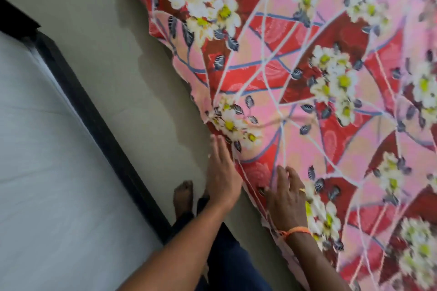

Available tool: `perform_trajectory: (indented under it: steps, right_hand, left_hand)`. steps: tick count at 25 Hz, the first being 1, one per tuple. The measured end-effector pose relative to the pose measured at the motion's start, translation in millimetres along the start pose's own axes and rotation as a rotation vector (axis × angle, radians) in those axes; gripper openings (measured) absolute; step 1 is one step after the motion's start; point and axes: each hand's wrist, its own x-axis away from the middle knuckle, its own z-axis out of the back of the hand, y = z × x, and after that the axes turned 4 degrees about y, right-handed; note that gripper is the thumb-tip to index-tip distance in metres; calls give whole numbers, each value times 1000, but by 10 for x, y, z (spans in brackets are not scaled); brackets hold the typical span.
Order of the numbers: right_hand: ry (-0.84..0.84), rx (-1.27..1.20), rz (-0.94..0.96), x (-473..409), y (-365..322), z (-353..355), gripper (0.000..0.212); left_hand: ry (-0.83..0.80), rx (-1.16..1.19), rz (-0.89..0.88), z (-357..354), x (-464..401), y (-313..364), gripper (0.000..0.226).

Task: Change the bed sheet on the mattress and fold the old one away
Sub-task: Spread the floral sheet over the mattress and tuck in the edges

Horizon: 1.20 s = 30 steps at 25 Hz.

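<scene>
A red and pink bed sheet (295,73) with white flowers covers the bed on the right, and its edge hangs down the bed's left side. My left hand (222,172) lies flat with straight fingers against that hanging edge. My right hand (287,198), with a ring and an orange wrist thread, rests on top of the sheet near the edge, fingers spread and slightly bent. The mattress under the sheet is hidden.
A second bed with a white mattress (42,160) and a dark frame rail (99,125) stands at the left. A strip of pale floor (113,59) runs between the two beds. My bare feet (186,198) stand on it.
</scene>
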Motion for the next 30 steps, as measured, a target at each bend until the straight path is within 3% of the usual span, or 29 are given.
perform_trajectory:
  steps: [3,6,8,11,15,20,23,26,30]
  right_hand:
    - [-46,-80,-201,618,630,-39,64]
    - [-30,-118,-282,1108,1104,-146,70]
    - [-9,-119,-314,1489,1469,-257,71]
    - [27,-121,-525,2240,2272,-478,68]
    - [6,-123,-703,3375,3472,-859,68]
    - [65,-399,-1216,5037,4488,-1610,83]
    - [151,-885,-1565,5388,4663,-1878,64]
    - [489,-1313,-1874,5410,4788,-1897,41]
    - [760,-1556,-1801,5297,4760,-1702,32]
  left_hand:
    - [-289,-289,-610,-424,744,188,65]
    - [-532,-566,-981,-938,1276,329,60]
    - [-617,-719,-1086,-1170,1551,433,63]
    - [-737,-913,-1239,-1579,2246,586,61]
    - [-911,-957,-1436,-2396,3417,735,75]
    - [-1205,-1083,-2030,-3614,5293,665,61]
    - [-1184,-1291,-2429,-3944,6052,454,49]
    - [-943,-1483,-2777,-4054,6459,380,48]
    - [-566,-1513,-3268,-4027,6402,533,56]
